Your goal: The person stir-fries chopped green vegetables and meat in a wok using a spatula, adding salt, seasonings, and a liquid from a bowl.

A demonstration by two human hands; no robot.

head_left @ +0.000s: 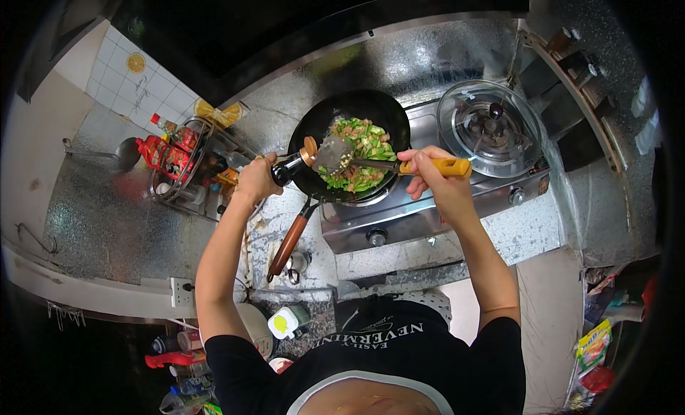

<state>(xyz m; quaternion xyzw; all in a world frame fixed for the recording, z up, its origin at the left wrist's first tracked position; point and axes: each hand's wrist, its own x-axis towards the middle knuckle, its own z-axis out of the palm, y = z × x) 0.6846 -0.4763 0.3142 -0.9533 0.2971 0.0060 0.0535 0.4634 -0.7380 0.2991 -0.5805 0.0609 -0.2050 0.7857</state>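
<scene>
A black wok [303, 122] with a brown wooden handle [288, 245] sits on the left burner. In it lies a mix of sliced green vegetables and brownish pieces of meat [372, 138]. My left hand [258, 178] is closed round a dark bottle [287, 168], tipped sideways with its copper-coloured top over the wok's left side. Whether anything flows from it, I cannot tell. My right hand [432, 174] grips the yellow handle of a spatula [457, 167]. The metal blade is over the food, close to the bottle's mouth, with small pale bits on it.
A glass lid [492, 129] with a dark knob covers the right burner of the steel gas stove [421, 228]. Left of the wok stands a wire rack [196, 154] with bottles and red packets. A ladle [127, 155] hangs at the left wall.
</scene>
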